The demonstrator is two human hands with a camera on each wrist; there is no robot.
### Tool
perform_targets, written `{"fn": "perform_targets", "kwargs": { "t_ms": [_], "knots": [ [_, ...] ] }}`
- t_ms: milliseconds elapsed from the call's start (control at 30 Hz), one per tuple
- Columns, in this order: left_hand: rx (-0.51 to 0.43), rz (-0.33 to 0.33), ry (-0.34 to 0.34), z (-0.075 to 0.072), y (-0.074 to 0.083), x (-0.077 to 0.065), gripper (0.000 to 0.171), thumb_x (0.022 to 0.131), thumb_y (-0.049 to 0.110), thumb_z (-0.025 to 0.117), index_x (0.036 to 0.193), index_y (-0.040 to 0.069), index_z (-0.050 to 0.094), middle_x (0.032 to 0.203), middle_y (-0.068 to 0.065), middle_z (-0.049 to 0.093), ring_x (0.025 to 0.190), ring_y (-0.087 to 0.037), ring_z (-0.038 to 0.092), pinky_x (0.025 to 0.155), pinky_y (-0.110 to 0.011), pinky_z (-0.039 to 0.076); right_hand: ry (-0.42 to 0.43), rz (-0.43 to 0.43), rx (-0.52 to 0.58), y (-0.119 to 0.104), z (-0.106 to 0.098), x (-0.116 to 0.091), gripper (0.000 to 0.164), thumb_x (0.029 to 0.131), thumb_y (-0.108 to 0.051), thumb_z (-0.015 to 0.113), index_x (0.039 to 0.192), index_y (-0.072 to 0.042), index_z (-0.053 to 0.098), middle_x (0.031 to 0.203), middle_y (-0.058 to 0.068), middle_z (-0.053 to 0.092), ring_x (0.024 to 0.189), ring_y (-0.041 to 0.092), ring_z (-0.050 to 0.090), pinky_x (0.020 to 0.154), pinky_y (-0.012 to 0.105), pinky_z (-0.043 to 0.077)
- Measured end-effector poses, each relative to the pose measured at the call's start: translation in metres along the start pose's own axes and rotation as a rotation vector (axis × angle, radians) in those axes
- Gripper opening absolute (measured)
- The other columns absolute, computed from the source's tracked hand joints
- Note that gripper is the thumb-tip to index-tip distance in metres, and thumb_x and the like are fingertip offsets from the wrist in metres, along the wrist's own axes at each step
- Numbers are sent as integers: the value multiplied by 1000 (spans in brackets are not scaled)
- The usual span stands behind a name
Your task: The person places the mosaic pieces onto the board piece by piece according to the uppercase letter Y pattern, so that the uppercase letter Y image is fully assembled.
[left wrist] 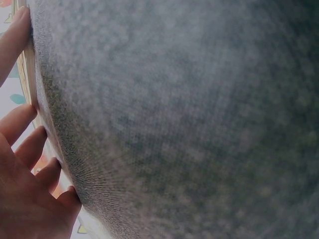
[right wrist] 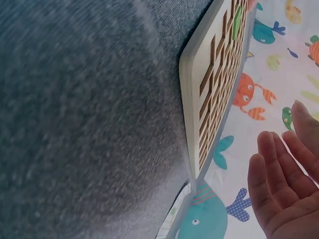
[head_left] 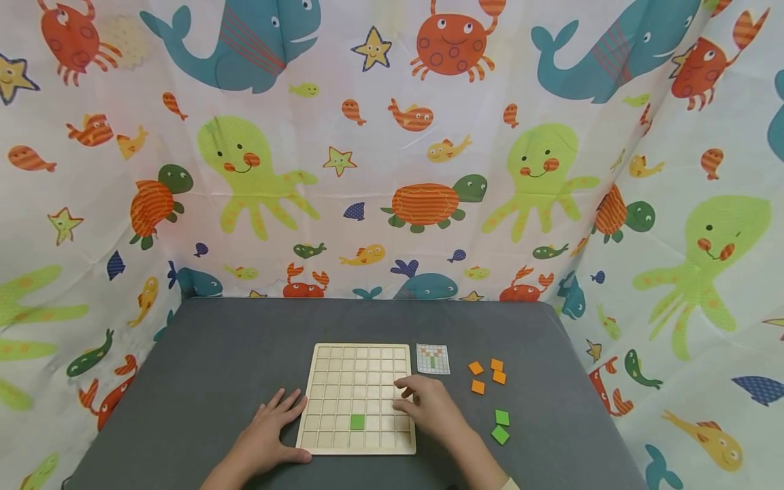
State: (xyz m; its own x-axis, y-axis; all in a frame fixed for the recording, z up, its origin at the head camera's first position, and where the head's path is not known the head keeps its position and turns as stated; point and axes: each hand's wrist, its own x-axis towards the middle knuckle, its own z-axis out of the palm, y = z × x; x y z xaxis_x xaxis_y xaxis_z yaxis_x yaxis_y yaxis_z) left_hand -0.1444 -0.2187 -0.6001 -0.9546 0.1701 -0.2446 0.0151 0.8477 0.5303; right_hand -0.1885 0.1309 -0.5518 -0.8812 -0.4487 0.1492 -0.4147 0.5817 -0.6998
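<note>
A pale wooden board (head_left: 337,388) with a grid of square recesses lies on the grey table, and one green square tile (head_left: 357,422) sits in a recess in its second row from the front. My left hand (head_left: 266,432) rests at the board's left edge with fingers spread, the thumb by the near left corner; its fingertips are along the edge in the left wrist view. Over the right edge of the board, my right hand (head_left: 431,407) hovers with fingers loosely bent and a gap between thumb and forefinger. Nothing shows between these fingers in the right wrist view (right wrist: 286,184).
A small pattern card (head_left: 433,358) with coloured squares lies beside the board's far right corner. Right of it are several orange tiles (head_left: 478,387), and nearer the front are two green tiles (head_left: 500,435). A sea-animal curtain (head_left: 367,231) surrounds the grey table (head_left: 245,340).
</note>
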Motion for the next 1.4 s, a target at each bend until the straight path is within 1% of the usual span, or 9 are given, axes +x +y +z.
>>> {"fn": "perform_targets", "kwargs": {
  "t_ms": [233,367,500,633,900,1067,1167,1333,1400],
  "knots": [
    [4,1,1,0,0,0,117,52,66,89,152,18,49,163,-6,36,154,-41,17,118,-70,15,60,-2,15,6,-6,-5,30,85,-12,82,114,-7,74,106,11,74,87,20,72,72,27,60],
    [5,2,-4,0,-1,1,117,53,66,89,152,18,49,163,-7,36,154,-42,17,118,-70,15,78,6,5,7,-10,-7,31,84,-12,83,113,-6,74,102,10,75,84,15,71,72,26,60],
    [1,-1,-10,0,-2,0,116,53,66,88,152,18,49,163,-7,36,154,-42,17,118,-70,16,65,24,8,9,-12,-8,30,84,-12,82,113,-8,74,102,9,75,84,13,71,71,25,59],
    [0,-3,-14,0,-1,0,117,53,66,88,152,18,49,163,-7,36,154,-42,17,118,-71,16,61,44,16,10,-15,-9,31,84,-12,82,114,-7,74,102,11,75,85,15,71,72,25,60],
    [1,-14,-22,-2,0,1,117,52,65,89,152,18,49,163,-8,36,154,-42,17,118,-71,15,113,73,21,17,-22,-16,33,83,-8,82,115,-9,74,109,13,74,90,24,73,73,28,61],
    [4,-7,-19,-1,-1,1,117,53,66,88,152,18,49,163,-7,36,154,-42,17,118,-71,15,122,117,21,20,-28,-20,34,83,-10,83,116,-10,74,110,9,74,91,24,72,75,31,61],
    [6,-4,-20,-1,-1,2,117,53,66,88,152,18,49,163,-7,36,154,-42,17,118,-71,15,133,153,3,22,-32,-23,34,83,-12,83,116,-11,74,109,6,73,91,22,71,75,31,61],
    [9,-8,-24,0,-2,2,117,53,67,88,152,18,49,163,-7,36,154,-42,17,118,-71,15,200,174,-8,27,-38,-30,33,80,-10,84,112,-14,75,105,2,74,90,22,72,76,38,62],
    [7,-9,-26,-1,-2,2,117,53,67,88,152,18,49,163,-7,36,154,-43,17,118,-71,15,232,187,-13,29,-41,-32,33,79,-9,85,110,-15,76,102,0,75,88,20,72,76,38,62]
  ]
}}
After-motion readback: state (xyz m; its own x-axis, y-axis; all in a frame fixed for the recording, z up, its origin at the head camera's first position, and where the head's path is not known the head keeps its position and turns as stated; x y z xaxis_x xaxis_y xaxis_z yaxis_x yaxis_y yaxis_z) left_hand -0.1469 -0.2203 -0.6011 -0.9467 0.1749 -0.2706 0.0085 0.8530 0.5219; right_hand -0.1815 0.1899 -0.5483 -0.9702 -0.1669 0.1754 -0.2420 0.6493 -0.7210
